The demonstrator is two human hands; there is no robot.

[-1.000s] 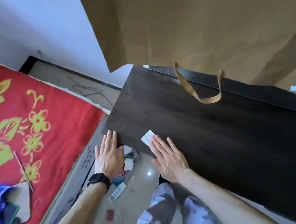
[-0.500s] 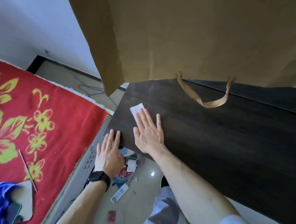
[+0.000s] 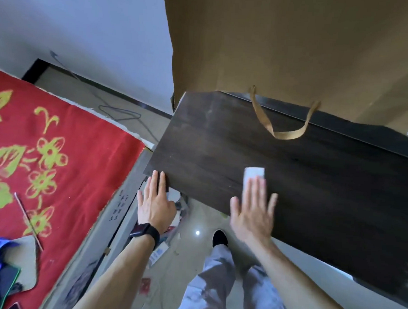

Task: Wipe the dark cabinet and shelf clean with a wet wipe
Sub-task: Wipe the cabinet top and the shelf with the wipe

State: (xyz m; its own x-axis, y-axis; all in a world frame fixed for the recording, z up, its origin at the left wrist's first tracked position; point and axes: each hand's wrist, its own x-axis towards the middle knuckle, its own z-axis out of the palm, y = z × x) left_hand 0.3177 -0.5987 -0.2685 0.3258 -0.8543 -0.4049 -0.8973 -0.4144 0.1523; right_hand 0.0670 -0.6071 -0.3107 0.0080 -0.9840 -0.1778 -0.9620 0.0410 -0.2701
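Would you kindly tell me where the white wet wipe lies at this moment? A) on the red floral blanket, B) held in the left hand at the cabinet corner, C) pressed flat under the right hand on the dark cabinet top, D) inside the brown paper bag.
C: the wet wipe sticks out from beneath the right hand, flat on the dark cabinet top.

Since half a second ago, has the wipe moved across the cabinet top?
Yes. The wipe under the right hand slid rightward, away from the cabinet top's left corner.

The dark cabinet top (image 3: 292,183) lies bare from its near edge back to the brown paper bag (image 3: 288,47), whose handle (image 3: 281,121) droops onto it.
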